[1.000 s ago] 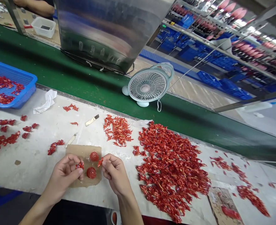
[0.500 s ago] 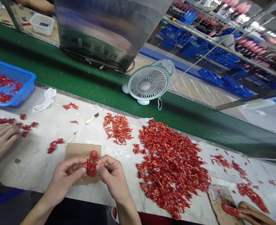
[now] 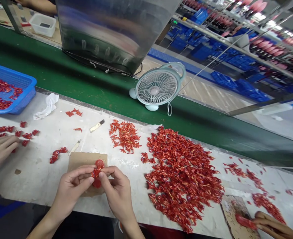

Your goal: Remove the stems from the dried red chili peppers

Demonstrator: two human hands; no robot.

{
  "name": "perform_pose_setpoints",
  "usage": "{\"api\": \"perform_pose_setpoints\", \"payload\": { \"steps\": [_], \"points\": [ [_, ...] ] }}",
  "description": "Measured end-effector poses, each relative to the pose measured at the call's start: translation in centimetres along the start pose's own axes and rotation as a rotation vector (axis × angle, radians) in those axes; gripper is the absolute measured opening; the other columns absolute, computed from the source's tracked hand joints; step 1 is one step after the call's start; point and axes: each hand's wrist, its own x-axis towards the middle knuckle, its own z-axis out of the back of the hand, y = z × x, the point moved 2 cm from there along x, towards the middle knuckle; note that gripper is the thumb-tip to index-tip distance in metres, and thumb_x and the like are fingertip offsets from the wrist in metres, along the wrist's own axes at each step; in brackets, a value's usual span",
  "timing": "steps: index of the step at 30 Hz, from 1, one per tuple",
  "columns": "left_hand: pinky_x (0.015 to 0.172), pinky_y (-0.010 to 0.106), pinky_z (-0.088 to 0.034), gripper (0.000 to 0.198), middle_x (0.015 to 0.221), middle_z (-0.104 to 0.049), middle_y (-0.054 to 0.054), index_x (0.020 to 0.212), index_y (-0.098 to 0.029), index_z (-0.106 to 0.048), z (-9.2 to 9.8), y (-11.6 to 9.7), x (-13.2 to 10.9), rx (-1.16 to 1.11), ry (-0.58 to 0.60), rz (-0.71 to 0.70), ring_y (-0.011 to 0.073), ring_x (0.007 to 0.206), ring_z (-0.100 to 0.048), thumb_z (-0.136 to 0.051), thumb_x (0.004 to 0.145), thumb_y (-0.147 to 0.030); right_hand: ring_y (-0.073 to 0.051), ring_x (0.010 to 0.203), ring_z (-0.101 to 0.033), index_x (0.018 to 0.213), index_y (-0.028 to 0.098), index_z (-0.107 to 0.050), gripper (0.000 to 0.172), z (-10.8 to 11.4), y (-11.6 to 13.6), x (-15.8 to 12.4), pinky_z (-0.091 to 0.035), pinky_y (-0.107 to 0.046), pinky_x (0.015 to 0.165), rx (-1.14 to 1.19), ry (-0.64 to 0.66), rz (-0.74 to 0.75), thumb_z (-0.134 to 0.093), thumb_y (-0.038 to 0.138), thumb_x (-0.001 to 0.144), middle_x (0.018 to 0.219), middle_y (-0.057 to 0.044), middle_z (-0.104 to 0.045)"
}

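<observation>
Head view shows left hand (image 3: 73, 182) and right hand (image 3: 118, 187) pinching a seemingly unfinished red piece (image 3: 96, 173) over the cardboard (image 3: 80, 159), perhaps-finished clumps (image 3: 54, 157) left of it, a likely-unworked pile (image 3: 183, 176) right.

The pieces (image 3: 186, 179) are red, streaked yellow. The cardboard (image 3: 86, 158) is brown, the basket (image 3: 25, 99) by the table's (image 3: 41, 177) far edge blue.

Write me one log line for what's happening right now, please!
left hand: pinching red piece | right hand: up against that piece | cardboard: beneath red piece | large red pile: right of right hand
</observation>
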Motion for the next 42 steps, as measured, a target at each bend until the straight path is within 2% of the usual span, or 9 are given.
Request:
{"api": "perform_pose_setpoints", "payload": {
  "steps": [5, 10, 15, 20, 25, 29, 33, 38, 42],
  "points": [
    [0.093, 0.03, -0.061, 0.014, 0.123, -0.073, 0.005, 0.095, -0.03, -0.082, -0.5, -0.4, -0.2, 0.038, 0.011, -0.117, 0.0246, 0.117, -0.068, -0.078, 0.082, -0.026, -0.016, 0.069, -0.065, 0.094, 0.02, -0.07, 0.019, 0.0, -0.4, -0.3, -0.053, -0.026, 0.06, 0.072, -0.046, -0.031, -0.075, 0.038, 0.087, 0.092, -0.007, -0.073],
    [0.093, 0.033, -0.061, 0.016, 0.118, -0.074, 0.006, 0.099, -0.032, -0.082, -1.2, -0.7, -0.8, 0.158, 0.003, -0.199, 0.025, 0.114, -0.07, -0.075, 0.085, -0.027, -0.016, 0.072, -0.066, 0.09, 0.021, -0.068, 0.019, 0.2, -0.4, -0.4, -0.053, -0.025, 0.064, 0.144, -0.043, -0.04, -0.078, 0.036, 0.085, 0.085, -0.005, -0.073],
    [0.096, 0.034, -0.059, 0.023, 0.124, -0.072, 0.005, 0.112, -0.034, -0.077, -1.3, -1.9, -0.2, 0.42, 0.119, -0.285, 0.0238, 0.116, -0.068, -0.067, 0.091, -0.03, -0.013, 0.068, -0.062, 0.09, 0.022, -0.062, 0.021, 1.7, -0.7, 0.2, -0.051, -0.023, 0.063, 0.152, -0.045, -0.013, -0.077, 0.035, 0.085, 0.079, 0.0, -0.068],
    [0.111, 0.047, -0.043, 0.034, 0.133, -0.064, 0.01, 0.123, -0.025, -0.069, 4.3, -4.9, 2.5, 1.049, -0.314, -0.571, 0.0308, 0.123, -0.059, -0.062, 0.092, -0.037, -0.017, 0.072, -0.064, 0.109, 0.022, -0.057, 0.037, 9.2, -2.0, 1.3, -0.051, -0.028, 0.064, -0.136, -0.364, 0.061, -0.077, 0.038, 0.082, 0.084, -0.002, -0.069],
    [0.094, 0.051, -0.046, 0.036, 0.113, -0.074, 0.013, 0.116, -0.021, -0.071, 9.7, -4.8, 5.2, 1.471, -0.223, -0.338, 0.0375, 0.106, -0.063, -0.049, 0.096, -0.041, -0.021, 0.076, -0.066, 0.112, 0.02, -0.057, 0.043, 19.5, -3.7, 1.0, -0.051, -0.033, 0.072, -0.545, -0.78, 0.025, -0.073, 0.042, 0.079, 0.086, -0.003, -0.069],
    [0.093, 0.05, -0.047, 0.034, 0.112, -0.076, 0.012, 0.111, -0.02, -0.07, 9.5, -5.2, 4.8, 1.42, -0.215, -0.333, 0.0368, 0.107, -0.064, -0.047, 0.097, -0.04, -0.024, 0.075, -0.067, 0.115, 0.016, -0.06, 0.043, 23.8, -3.8, 0.7, -0.05, -0.037, 0.077, -0.813, -0.953, -0.022, -0.068, 0.041, 0.081, 0.09, -0.007, -0.072],
    [0.102, 0.043, -0.047, 0.034, 0.118, -0.072, 0.005, 0.114, -0.023, -0.067, 7.9, -5.7, 3.4, 1.053, -0.356, -0.301, 0.031, 0.113, -0.065, -0.059, 0.09, -0.046, -0.029, 0.086, -0.064, 0.112, 0.013, -0.067, 0.038, 22.7, -2.9, 1.8, -0.049, -0.044, 0.084, -0.986, -0.969, 0.055, -0.064, 0.038, 0.083, 0.097, -0.014, -0.07],
    [0.095, 0.028, -0.054, 0.031, 0.106, -0.075, 0.0, 0.102, -0.027, -0.071, 5.9, -4.3, 2.5, 0.576, -0.199, -0.22, 0.0211, 0.099, -0.07, -0.073, 0.081, -0.05, -0.027, 0.113, -0.059, 0.121, 0.02, -0.067, 0.035, 15.8, -2.5, 5.2, -0.05, -0.044, 0.098, -0.962, -0.338, 0.407, -0.045, 0.019, 0.094, 0.121, -0.013, -0.063],
    [0.09, 0.023, -0.056, 0.027, 0.103, -0.075, 0.001, 0.098, -0.028, -0.074, 4.6, -3.6, 2.1, 0.525, -0.121, -0.228, 0.0188, 0.096, -0.069, -0.074, 0.081, -0.048, -0.029, 0.126, -0.051, 0.131, 0.018, -0.061, 0.043, 12.2, -2.7, 7.7, -0.044, -0.051, 0.109, -1.013, -0.173, 0.489, -0.044, 0.011, 0.091, 0.134, -0.016, -0.055]
  ]
}}
